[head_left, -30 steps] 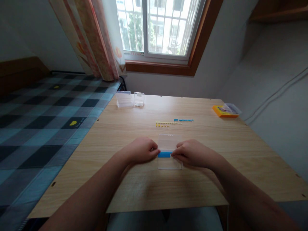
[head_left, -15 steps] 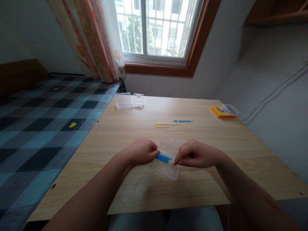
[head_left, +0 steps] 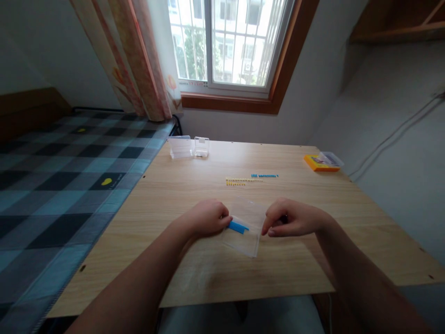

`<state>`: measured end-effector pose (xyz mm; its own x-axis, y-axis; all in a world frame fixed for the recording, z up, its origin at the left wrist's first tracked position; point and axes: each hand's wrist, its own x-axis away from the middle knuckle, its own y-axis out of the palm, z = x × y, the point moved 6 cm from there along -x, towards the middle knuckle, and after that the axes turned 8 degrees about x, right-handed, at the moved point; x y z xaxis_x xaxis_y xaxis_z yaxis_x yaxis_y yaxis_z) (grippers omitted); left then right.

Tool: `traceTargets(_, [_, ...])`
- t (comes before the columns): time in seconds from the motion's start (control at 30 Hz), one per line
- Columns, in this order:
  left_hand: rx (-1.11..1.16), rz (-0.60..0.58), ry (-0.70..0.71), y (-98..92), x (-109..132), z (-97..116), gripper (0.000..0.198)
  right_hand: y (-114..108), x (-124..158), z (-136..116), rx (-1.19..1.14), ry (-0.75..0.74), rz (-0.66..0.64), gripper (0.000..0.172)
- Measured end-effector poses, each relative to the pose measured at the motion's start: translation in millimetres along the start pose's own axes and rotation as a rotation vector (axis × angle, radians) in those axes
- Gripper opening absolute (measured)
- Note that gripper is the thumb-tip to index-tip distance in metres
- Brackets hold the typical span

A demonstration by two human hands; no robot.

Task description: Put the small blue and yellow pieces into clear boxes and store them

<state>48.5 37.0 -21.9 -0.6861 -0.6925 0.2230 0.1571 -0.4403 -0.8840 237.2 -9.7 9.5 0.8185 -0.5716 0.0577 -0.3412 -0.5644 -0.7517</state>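
My left hand (head_left: 210,217) is closed, thumb and fingers pinching one end of a short blue plastic strip (head_left: 238,227). The strip's free end has a small notch and points right, over a clear plastic box (head_left: 243,248) whose lid lies opened away from me. Just right of the box is my right hand (head_left: 292,218), its fingers curled and the index tip close to the box's side edge. Whether those fingertips touch the box or hold something small cannot be made out.
Beyond the hands lie rows of small yellow pieces (head_left: 235,183) and small blue pieces (head_left: 264,176). Two clear open boxes (head_left: 181,147) stand at the table's far left corner. An orange box (head_left: 320,163) with a clear case on it sits far right. A bed (head_left: 69,185) adjoins the left side.
My right hand has drawn away to the right from the blue strip's free end. My left hand keeps its hold on the strip, almost in the same place.
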Motion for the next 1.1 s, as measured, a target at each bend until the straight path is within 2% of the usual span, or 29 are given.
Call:
traceTargets(0.1, [-0.015,0.021,-0.016,0.0,0,-1,0.038,8,-4,-3,0.091,0.1,-0.049,0.032])
traceTargets(0.33, [0.012,0.065,-0.046,-0.3,-2,-5,0.04,12,-8,-6,0.287,0.231,-0.052,0.034])
traceTargets(0.47, [0.014,0.06,-0.077,-2.0,-1,-3,0.04,14,-10,-12,0.418,0.232,-0.029,0.028])
traceTargets(0.63, [0.015,0.021,-0.109,-3.4,3,6,0.04,23,-16,-12,0.501,0.242,-0.033,0.032])
traceTargets(0.87, [0.012,-0.044,-0.143,-2.0,4,9,0.041,25,-20,-6,0.523,0.271,-0.028,0.032])
traceTargets(1.1, [0.006,-0.033,-0.123,0.7,4,6,0.043,25,-22,-7,0.513,0.293,-0.02,0.029])
